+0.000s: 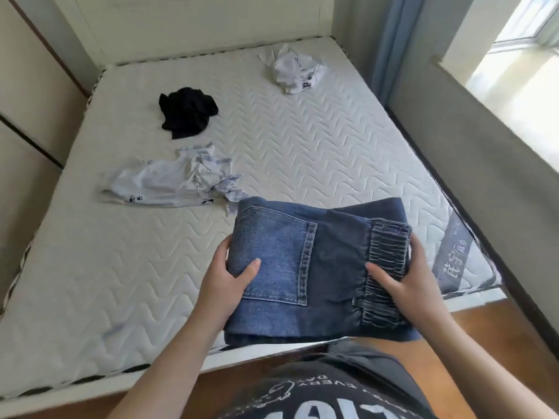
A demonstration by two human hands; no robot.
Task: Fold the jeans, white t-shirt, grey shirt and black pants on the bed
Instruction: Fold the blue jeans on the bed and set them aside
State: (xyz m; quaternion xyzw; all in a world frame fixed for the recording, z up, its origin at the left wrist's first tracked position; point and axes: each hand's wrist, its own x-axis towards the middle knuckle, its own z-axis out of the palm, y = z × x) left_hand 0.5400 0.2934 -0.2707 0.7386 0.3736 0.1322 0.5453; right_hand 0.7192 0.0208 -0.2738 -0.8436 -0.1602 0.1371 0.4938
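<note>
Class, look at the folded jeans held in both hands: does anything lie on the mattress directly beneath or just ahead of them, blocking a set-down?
Nothing visible does. The grey shirt lies just left of the jeans, near their far-left corner.

Both forearms extended forward, bare. Left hand (pixel 225 282) grips left edge of the folded jeans (pixel 305 261): thumb on top, fingers wrapped under. Right hand (pixel 405 282) grips the elastic-waistband edge the same way, thumb on top. Hands level, well apart.
</note>
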